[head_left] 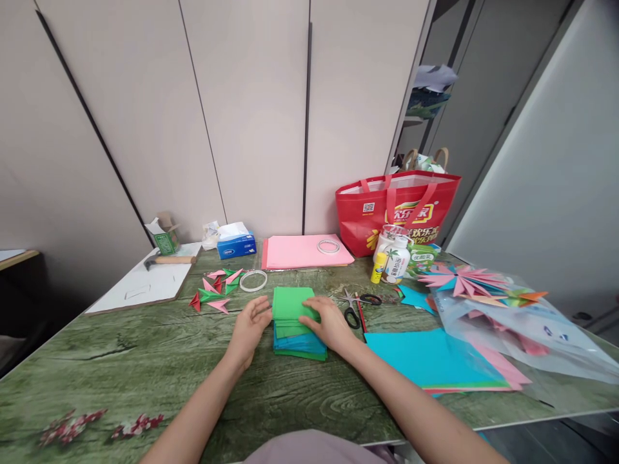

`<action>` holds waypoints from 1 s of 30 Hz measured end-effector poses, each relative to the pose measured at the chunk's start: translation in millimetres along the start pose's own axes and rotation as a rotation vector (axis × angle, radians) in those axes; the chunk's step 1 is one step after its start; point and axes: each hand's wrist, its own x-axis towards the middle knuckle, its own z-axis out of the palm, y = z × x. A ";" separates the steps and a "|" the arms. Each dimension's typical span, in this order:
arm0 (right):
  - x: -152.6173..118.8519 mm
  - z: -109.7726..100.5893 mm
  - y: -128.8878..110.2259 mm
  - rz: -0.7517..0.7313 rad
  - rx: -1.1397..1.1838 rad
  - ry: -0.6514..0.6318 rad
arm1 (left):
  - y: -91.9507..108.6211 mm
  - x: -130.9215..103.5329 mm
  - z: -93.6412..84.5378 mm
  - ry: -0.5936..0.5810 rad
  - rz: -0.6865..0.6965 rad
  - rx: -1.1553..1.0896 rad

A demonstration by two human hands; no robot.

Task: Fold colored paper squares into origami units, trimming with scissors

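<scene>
A stack of green paper squares [293,303] lies in the middle of the table, overlapping a blue and green stack [300,345] nearer to me. At the left edge of the green squares is my left hand [250,325], its fingers apart and nothing held in them. My right hand [329,322] rests on the right side of the green stack, fingers over the top sheet and thumb lower down. Scissors [355,306] with black handles and a red pencil [360,313] lie right of that hand. Small folded red, pink and green pieces [215,292] are at the left.
A tape roll [253,280], tissue box [236,246] and pink sheets [300,251] lie behind. A hammer [169,260] is on a white board [145,287]. Right: glue stick [378,267], white bottle [395,261], red bag [355,219], blue sheets [425,357], paper star [464,281].
</scene>
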 end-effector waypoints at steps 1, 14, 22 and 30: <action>-0.6 -0.5 -0.7 -0.009 0.001 -0.014 | 0.8 -0.5 0.5 0.007 -0.001 -0.015; -1.4 -8.1 -8.2 -0.012 -0.084 -0.145 | 4.9 -2.9 2.8 0.046 0.006 -0.069; -0.4 -7.2 -4.6 -0.032 -0.055 -0.103 | 5.9 -3.5 3.2 0.042 0.019 -0.078; -0.6 -6.0 -7.8 -0.093 -0.084 0.021 | 5.4 -2.3 3.3 0.017 0.032 -0.034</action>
